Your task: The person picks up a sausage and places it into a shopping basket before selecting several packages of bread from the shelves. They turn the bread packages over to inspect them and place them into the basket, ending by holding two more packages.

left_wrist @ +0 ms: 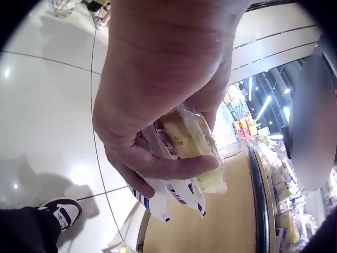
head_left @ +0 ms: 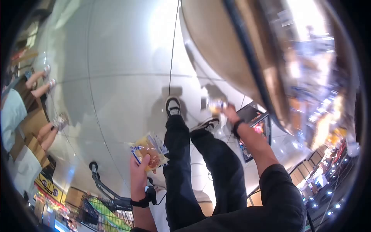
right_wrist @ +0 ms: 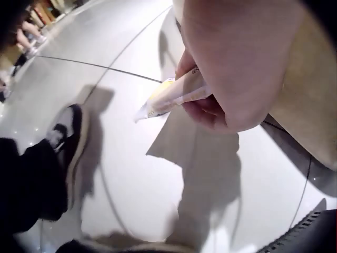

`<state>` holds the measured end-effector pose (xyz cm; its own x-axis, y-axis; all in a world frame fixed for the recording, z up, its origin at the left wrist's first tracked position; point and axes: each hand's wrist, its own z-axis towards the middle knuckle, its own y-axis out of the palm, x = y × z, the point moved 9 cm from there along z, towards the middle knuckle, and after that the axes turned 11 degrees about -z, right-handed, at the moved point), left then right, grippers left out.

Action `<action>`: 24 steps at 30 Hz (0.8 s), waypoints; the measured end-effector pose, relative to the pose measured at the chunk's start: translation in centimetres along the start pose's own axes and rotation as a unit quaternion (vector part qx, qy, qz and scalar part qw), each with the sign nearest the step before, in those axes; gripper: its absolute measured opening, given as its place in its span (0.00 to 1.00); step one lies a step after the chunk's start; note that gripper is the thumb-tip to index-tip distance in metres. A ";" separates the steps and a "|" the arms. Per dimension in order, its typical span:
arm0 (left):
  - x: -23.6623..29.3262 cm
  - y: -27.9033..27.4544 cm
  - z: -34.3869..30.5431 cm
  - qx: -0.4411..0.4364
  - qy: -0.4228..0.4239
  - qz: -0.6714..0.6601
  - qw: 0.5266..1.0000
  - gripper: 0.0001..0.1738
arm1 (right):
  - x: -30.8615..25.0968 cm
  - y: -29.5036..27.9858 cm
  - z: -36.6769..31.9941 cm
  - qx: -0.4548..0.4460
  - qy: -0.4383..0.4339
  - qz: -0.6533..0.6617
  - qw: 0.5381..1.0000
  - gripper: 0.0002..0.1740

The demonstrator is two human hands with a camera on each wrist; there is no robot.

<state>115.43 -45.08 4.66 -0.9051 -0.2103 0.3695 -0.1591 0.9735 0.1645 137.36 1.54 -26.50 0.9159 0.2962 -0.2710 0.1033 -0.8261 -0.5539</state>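
Observation:
My left hand (head_left: 138,173) grips clear plastic packets of food (head_left: 148,149), with the thumb across the front. In the left wrist view, a brownish, bread-like piece (left_wrist: 179,132) and blue-and-white wrapper ends (left_wrist: 184,197) show between the curled fingers; the palm hides the rest. Out to the other side, my right hand (head_left: 230,112) pinches a small wrapped packet (right_wrist: 171,97), pale with a yellow patch and a pointed clear end. Its contents are hidden. The packet hangs above the floor, beside the rounded base of a display stand (head_left: 216,46).
Goods in shiny plastic wrap (head_left: 313,77) fill the display on the right, blurred. A dark crate-like case (head_left: 249,150) stands on the tiled floor by my right foot (head_left: 208,124). A wire cart (head_left: 104,212) is behind on the left. Seated people's legs (head_left: 42,89) show far left.

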 end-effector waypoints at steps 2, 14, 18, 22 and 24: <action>2.8 0.4 -3.4 -0.008 0.007 0.024 1.000 0.16 | -4.7 -4.0 -10.1 -0.047 -0.052 -0.065 0.995 0.27; 20.9 12.3 -25.0 -0.198 0.114 0.167 0.959 0.25 | -36.9 -31.1 -54.6 -0.163 -0.194 0.119 0.960 0.20; 22.8 19.2 -28.9 -0.295 0.182 0.243 0.906 0.31 | -44.8 -37.7 -62.1 -0.104 -0.267 0.239 0.928 0.23; 23.8 27.0 -33.4 -0.410 0.204 0.247 0.854 0.30 | -49.3 -40.7 -66.3 -0.130 -0.315 0.306 0.889 0.28; 24.9 29.3 -34.3 -0.437 0.192 0.249 0.843 0.31 | -49.5 -41.4 -66.0 -0.089 -0.297 0.313 0.898 0.34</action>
<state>101.74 -24.91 50.06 -0.5532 0.0278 0.8326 0.7052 0.5477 0.4503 113.38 -10.57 61.84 0.4538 -0.0927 -0.8863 -0.2498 -0.9679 -0.0267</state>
